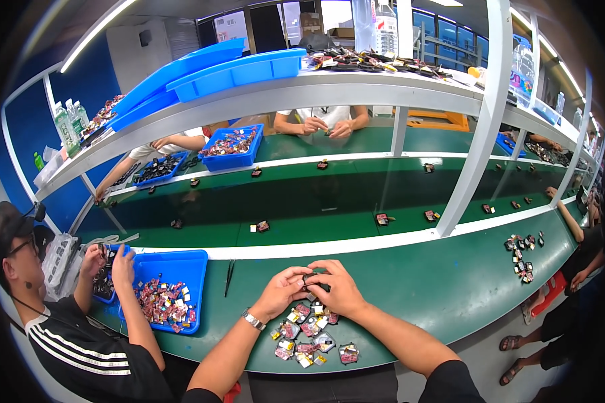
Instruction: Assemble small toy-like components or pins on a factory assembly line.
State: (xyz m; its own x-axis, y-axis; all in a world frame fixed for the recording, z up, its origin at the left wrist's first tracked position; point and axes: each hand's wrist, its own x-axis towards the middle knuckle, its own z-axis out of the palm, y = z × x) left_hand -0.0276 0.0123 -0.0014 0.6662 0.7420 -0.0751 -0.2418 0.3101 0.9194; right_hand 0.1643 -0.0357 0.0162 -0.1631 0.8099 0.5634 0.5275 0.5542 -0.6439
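Note:
My left hand [282, 291] and my right hand [337, 290] meet above the green bench, fingers closed around a small black plastic part [308, 283]. Most of that part is hidden by my fingers, so its exact kind does not show. Just below my hands, on the bench near its front edge, lies a cluster of small electronic modules [306, 348] with pinkish-red boards, white and yellow pieces and dark casings. A pair of dark tweezers [229, 277] rests on the bench to the left of my hands.
At left, a co-worker [81, 336] handles parts beside a blue tray [203, 269] of reddish modules. Beyond a white rail [249, 252], scattered modules [262, 226] lie on a green conveyor belt. A shelf with uprights [474, 127] spans overhead. More modules [517, 258] sit at right.

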